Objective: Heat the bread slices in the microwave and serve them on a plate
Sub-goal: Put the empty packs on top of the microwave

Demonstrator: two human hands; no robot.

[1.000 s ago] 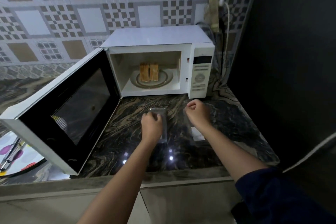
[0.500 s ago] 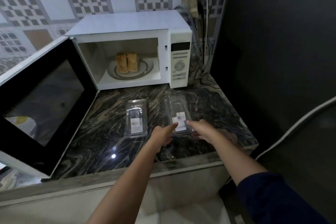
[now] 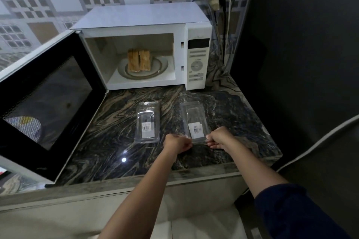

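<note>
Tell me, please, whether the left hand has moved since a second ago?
Yes. The left hand has moved right and back from the microwave, off the left clear package to the near edge of the right clear package.

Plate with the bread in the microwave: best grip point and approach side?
Take the plate by its bare front rim, reaching straight in through the open microwave front. The bread slices stand on edge at its centre, so probably both hands at the rim's sides, kept level.
</note>
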